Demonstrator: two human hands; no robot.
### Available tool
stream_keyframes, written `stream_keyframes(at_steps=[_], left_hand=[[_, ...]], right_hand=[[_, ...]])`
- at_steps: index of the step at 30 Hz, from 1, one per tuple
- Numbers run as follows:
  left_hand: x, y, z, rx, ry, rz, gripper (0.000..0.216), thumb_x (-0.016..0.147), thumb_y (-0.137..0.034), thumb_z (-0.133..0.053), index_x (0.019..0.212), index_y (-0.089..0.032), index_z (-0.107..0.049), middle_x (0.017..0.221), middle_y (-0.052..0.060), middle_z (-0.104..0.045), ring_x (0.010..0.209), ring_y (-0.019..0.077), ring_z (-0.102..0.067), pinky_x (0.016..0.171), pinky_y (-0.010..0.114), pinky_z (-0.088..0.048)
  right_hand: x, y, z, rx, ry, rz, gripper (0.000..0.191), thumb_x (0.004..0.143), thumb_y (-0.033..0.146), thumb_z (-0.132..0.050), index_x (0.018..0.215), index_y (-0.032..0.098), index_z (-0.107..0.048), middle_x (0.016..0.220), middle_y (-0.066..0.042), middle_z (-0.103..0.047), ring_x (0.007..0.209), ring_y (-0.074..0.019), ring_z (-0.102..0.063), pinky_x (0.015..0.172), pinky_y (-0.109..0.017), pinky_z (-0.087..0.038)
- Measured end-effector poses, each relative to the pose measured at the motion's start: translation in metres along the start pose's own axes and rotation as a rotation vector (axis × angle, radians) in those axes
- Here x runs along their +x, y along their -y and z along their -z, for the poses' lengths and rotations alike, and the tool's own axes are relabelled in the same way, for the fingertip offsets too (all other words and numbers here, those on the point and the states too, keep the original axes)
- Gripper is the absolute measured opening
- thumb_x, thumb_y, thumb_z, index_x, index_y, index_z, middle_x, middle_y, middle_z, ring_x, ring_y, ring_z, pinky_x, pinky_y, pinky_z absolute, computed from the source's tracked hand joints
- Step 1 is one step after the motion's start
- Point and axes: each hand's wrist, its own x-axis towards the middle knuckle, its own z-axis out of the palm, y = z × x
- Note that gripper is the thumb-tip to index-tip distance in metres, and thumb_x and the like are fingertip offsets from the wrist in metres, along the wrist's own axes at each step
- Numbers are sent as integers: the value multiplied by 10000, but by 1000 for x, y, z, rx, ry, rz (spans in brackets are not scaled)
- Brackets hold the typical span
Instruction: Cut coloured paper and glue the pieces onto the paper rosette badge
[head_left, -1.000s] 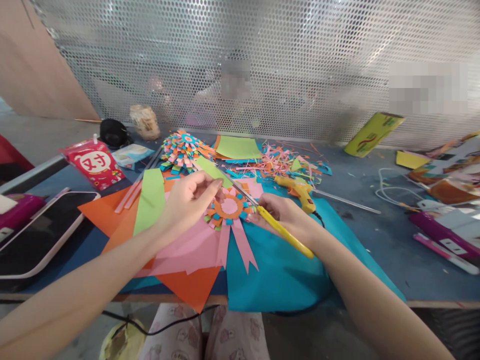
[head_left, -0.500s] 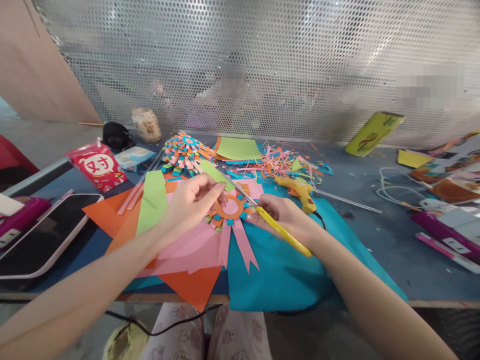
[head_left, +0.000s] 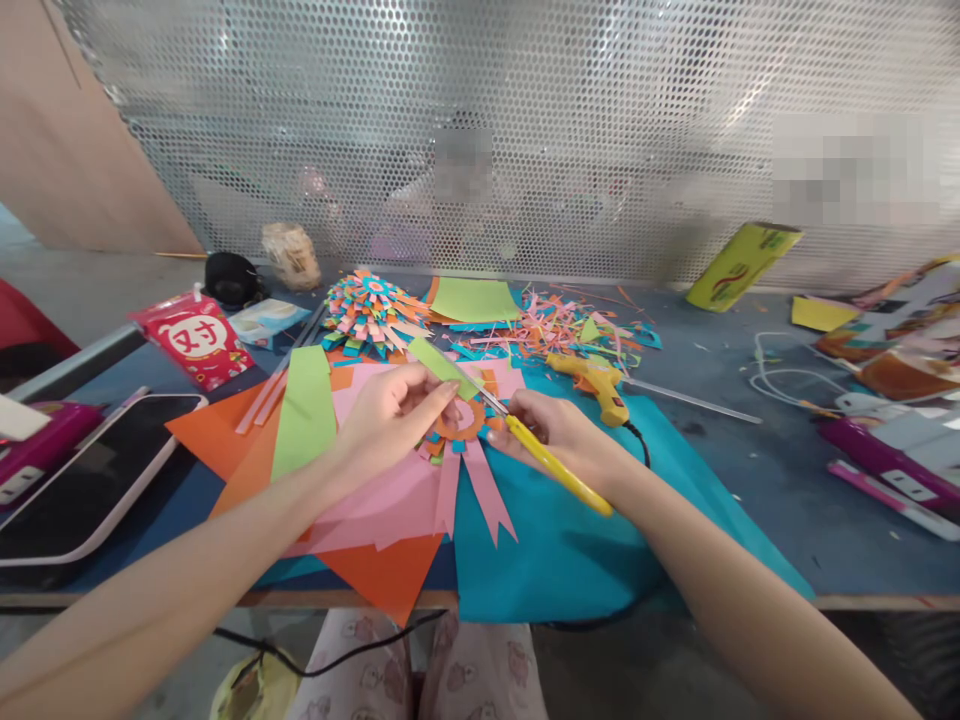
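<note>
My left hand (head_left: 390, 412) pinches a light green paper strip (head_left: 442, 368), held just above a paper rosette (head_left: 459, 428) with an orange ring and two pink ribbon tails. My right hand (head_left: 556, 432) grips yellow-handled scissors (head_left: 547, 460). Their blades point up and left and meet the green strip. The rosette lies on pink paper (head_left: 375, 495), beside a large teal sheet (head_left: 570, 540) that hangs over the table's front edge.
A yellow glue gun (head_left: 600, 382) lies just beyond my right hand. Further back sit a multicoloured paper flower (head_left: 371, 308), a green sheet (head_left: 474, 298) and paper scraps (head_left: 559, 325). A tablet (head_left: 82, 480) and red pouch (head_left: 196, 340) lie left. Perforated metal screen behind.
Both hands have drawn slightly closer together. The scissor blades have slid further along the green strip, and my left hand now covers more of the rosette.
</note>
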Motion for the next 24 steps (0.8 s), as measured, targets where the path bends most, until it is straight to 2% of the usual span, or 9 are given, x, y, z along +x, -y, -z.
stream_keyframes(at_steps=[9, 14, 17, 20, 24], left_hand=[[1, -1, -1, -29, 2, 20, 220, 827, -218, -544, 614, -163, -567, 605, 11, -653, 487, 86, -565, 477, 197, -465], [-2, 0, -5, -39, 33, 55, 210, 818, -223, -553, 615, -170, -557, 586, 10, -648, 475, 92, -566, 468, 203, -460], [-2, 1, -7, -57, 76, 53, 186, 820, -251, -543, 651, -176, -559, 594, 9, -644, 470, 98, -556, 457, 212, -447], [0, 5, -4, 11, 70, 29, 188, 817, -271, -535, 656, -175, -553, 631, 15, -638, 508, 104, -547, 475, 217, -433], [6, 10, 4, 141, 42, 7, 197, 827, -282, -491, 655, -187, -507, 615, -14, -561, 533, 112, -500, 490, 228, -384]], right_hand=[[0, 1, -1, -2, -11, -16, 445, 722, 570, -587, 595, 206, -365, 538, 65, -309, 505, -76, -276, 464, -227, -211], [0, 5, -3, 27, -36, -37, 448, 725, 596, -567, 591, 215, -375, 497, 55, -348, 477, -87, -316, 458, -235, -214], [1, 2, -1, 9, -84, -53, 453, 732, 620, -540, 588, 220, -384, 471, 47, -369, 460, -96, -348, 447, -238, -228], [9, -8, 5, -60, -167, -112, 463, 733, 643, -519, 593, 219, -399, 457, 38, -397, 454, -109, -395, 441, -238, -249], [35, -25, 19, -275, -288, -254, 481, 739, 667, -490, 598, 209, -443, 531, -12, -497, 526, -150, -495, 479, -256, -295]])
